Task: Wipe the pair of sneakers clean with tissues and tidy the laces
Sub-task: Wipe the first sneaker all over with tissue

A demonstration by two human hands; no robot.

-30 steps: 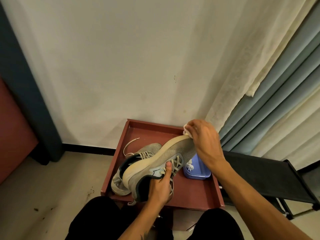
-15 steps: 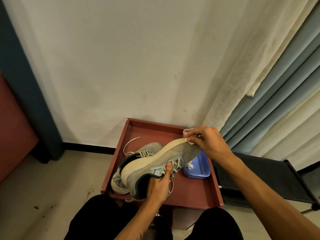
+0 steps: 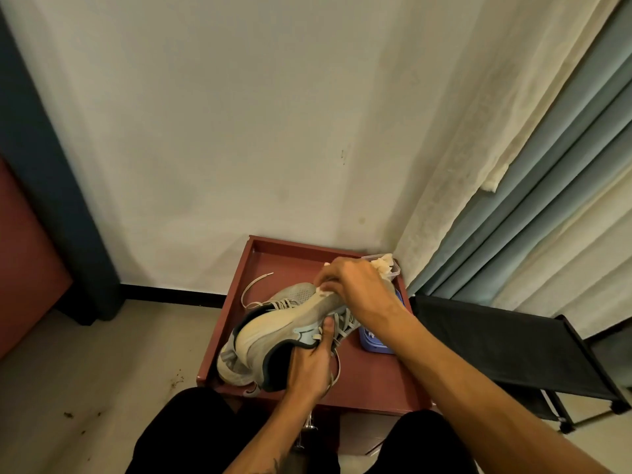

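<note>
A grey sneaker point(image 3: 287, 325) is tilted on its side above the red tray point(image 3: 372, 384), pale sole edge up. My left hand point(image 3: 313, 362) grips it at the collar and laces, thumb along the tongue. Over its toe, my right hand point(image 3: 355, 289) presses a white tissue point(image 3: 323, 292) against the sole edge. The second grey sneaker point(image 3: 294, 291) lies on the tray behind and under the held one, with a loose lace point(image 3: 253, 285) curling left.
A blue tissue pack point(image 3: 374, 340) lies on the tray to the right, partly under my right wrist. A clear container with crumpled tissues point(image 3: 388, 265) sits at the tray's far right corner. A black folding rack point(image 3: 513, 350) and curtains stand on the right; a wall is behind.
My right hand with the tissue has slid left along the sole edge, from the toe tip toward the middle. The left hand keeps its grip on the sneaker.
</note>
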